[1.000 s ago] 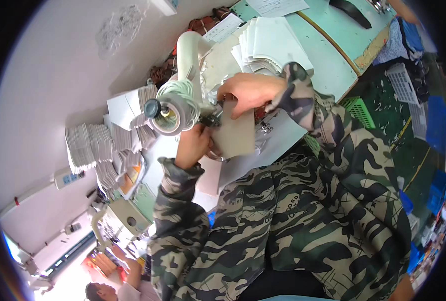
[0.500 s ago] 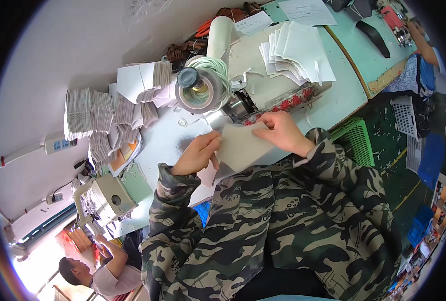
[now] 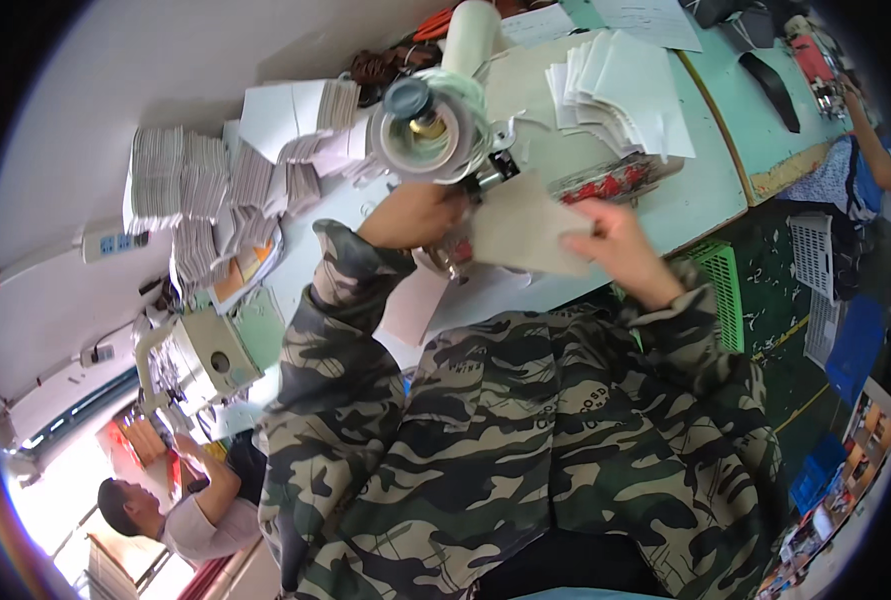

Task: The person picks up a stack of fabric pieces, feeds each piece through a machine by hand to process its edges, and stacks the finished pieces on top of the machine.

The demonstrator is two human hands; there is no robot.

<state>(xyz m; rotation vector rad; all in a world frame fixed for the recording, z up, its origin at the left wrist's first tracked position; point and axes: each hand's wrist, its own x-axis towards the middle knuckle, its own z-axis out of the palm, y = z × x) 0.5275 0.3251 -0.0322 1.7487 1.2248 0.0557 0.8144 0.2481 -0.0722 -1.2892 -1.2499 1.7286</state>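
Note:
A flat beige sheet piece (image 3: 530, 230) lies between my hands, in front of the machine head (image 3: 430, 130). My right hand (image 3: 620, 248) pinches its right edge between thumb and fingers. By its left edge, close under the machine head, is my left hand (image 3: 420, 215), closed and slightly blurred; its fingertips at the sheet are partly hidden. Below my left wrist, a pinkish flat piece (image 3: 412, 303) lies at the table's front edge. To the right of the machine head runs a bar with red patches (image 3: 615, 185).
Stacks of cut pieces (image 3: 175, 180) stand along the wall on the left. A fanned pile of white pieces (image 3: 620, 90) lies behind the bar. A green crate (image 3: 720, 295) sits on the floor at right. Other people work at far left (image 3: 190, 510) and far right (image 3: 845, 165).
The sheet has moved up and right toward the machine head. My left hand went forward beside the machine; my right hand shifted right. The pinkish piece now shows more fully. The whole view has shifted slightly.

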